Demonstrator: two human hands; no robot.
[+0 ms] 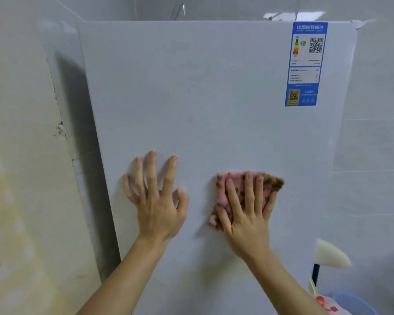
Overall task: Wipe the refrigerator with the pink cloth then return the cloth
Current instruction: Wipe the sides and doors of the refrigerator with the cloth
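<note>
The white refrigerator fills the middle of the view, its flat door facing me. My right hand presses the pink cloth, which has brown patches, flat against the door with fingers spread and straight. The cloth shows above and left of that hand; the rest is hidden under the palm. My left hand rests on the bare door to the left of the cloth, fingertips touching the surface, holding nothing.
A blue energy label is stuck at the door's top right. A beige wall stands close on the left. At the lower right are a white lamp-like shade and a blue basin. Grey tiled wall lies to the right.
</note>
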